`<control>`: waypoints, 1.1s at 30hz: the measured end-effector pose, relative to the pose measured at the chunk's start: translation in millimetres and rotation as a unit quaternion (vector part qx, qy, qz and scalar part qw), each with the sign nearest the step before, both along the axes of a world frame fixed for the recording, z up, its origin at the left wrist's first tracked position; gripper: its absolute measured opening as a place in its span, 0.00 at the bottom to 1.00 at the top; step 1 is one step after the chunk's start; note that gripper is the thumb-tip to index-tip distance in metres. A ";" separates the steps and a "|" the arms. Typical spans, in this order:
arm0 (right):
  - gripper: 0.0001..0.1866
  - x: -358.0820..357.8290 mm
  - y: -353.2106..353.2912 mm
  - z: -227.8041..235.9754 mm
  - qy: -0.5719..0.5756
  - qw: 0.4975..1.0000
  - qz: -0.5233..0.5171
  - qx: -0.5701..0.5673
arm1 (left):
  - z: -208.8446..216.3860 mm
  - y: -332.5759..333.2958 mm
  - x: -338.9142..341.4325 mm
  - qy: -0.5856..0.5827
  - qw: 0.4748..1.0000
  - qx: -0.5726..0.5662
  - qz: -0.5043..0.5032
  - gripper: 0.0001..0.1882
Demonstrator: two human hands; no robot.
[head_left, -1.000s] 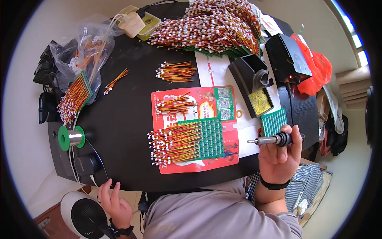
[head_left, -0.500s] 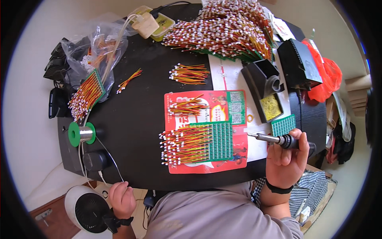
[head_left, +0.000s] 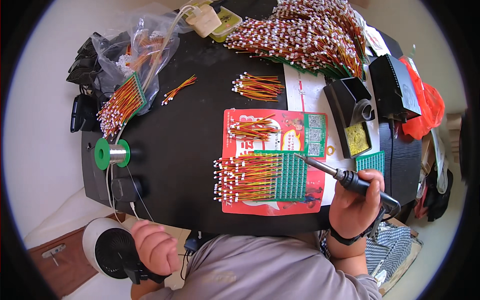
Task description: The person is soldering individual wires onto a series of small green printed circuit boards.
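Observation:
My right hand (head_left: pixel 356 207) is closed round a soldering iron (head_left: pixel 352 181). The iron points up and left, its tip over the top right part of a green circuit board panel (head_left: pixel 292 180). Red and yellow wires with white connectors (head_left: pixel 245 176) lie in rows across the board's left part. At the lower left, my left hand (head_left: pixel 156 248) is curled closed near the table edge. A thin solder wire (head_left: pixel 138 189) runs to it from a green spool (head_left: pixel 112 153); the fingertips gripping it are partly hidden.
Under the board lies a red printed sheet (head_left: pixel 235 206). An iron stand with yellow sponge (head_left: pixel 358 139) and a black box (head_left: pixel 395 87) stand right. Wired boards are piled (head_left: pixel 305 37) at the back. Loose wire bundles (head_left: pixel 257 87), another wired board (head_left: pixel 122 105) and a plastic bag (head_left: pixel 165 47) lie farther left.
The soldering iron's tip has moved up and left onto the board from beside it. My left hand has turned, its fingers curled in. The whole view has shifted slightly.

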State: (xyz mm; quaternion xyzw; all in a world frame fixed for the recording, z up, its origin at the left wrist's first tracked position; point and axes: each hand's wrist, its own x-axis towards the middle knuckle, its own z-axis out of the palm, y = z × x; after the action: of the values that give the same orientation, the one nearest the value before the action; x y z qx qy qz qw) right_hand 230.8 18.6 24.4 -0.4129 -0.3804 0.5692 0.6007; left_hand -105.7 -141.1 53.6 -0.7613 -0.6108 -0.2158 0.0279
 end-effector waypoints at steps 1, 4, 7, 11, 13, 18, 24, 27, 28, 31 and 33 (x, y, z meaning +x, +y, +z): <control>0.19 -0.6 -0.4 -0.6 -0.001 1.000 0.001 0.001 | 5.1 12.0 6.6 -0.057 0.997 -0.003 -0.048 0.08; 0.18 0.5 0.6 2.0 0.019 1.000 0.000 0.005 | 8.9 55.2 19.2 -0.111 0.985 0.016 -0.130 0.04; 0.16 -12.9 0.6 6.4 -0.016 0.999 -0.049 -0.005 | 7.8 84.8 30.3 -0.190 0.969 0.030 -0.152 0.08; 0.15 -9.8 3.4 -3.5 0.068 0.997 0.028 0.005 | 10.3 121.6 56.4 -0.190 0.958 0.078 -0.201 0.17; 0.15 -9.2 6.8 -4.5 0.067 0.997 0.033 0.002 | 13.3 140.8 62.8 -0.211 0.953 0.061 -0.207 0.18; 0.17 -6.0 9.8 -9.1 0.077 0.996 0.035 -0.028 | -6.2 154.9 86.4 -0.240 0.961 0.066 -0.118 0.14; 0.18 -8.5 11.9 -11.1 0.074 0.995 0.019 -0.067 | -23.1 151.2 84.9 -0.288 0.948 0.092 -0.102 0.08; 0.17 -8.4 12.9 -12.1 0.092 0.992 0.017 -0.086 | -20.6 153.6 82.4 -0.287 0.946 0.092 -0.120 0.08; 0.17 -7.6 13.3 -12.5 0.091 0.992 0.019 -0.088 | -19.5 154.5 81.5 -0.264 0.951 0.087 -0.138 0.08; 0.16 -9.3 13.4 -11.8 0.095 0.991 0.020 -0.094 | -18.2 154.5 80.1 -0.241 0.957 0.090 -0.130 0.09; 0.16 -9.6 14.0 -12.2 0.098 0.990 0.017 -0.100 | -19.3 154.8 79.9 -0.242 0.958 0.090 -0.126 0.10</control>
State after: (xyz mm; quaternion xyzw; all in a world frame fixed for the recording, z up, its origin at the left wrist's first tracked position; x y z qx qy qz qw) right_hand 221.2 32.6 12.2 -0.4067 -0.2683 0.6520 0.5810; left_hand -25.7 13.8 34.3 -0.7516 -0.4762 -0.4494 -0.0802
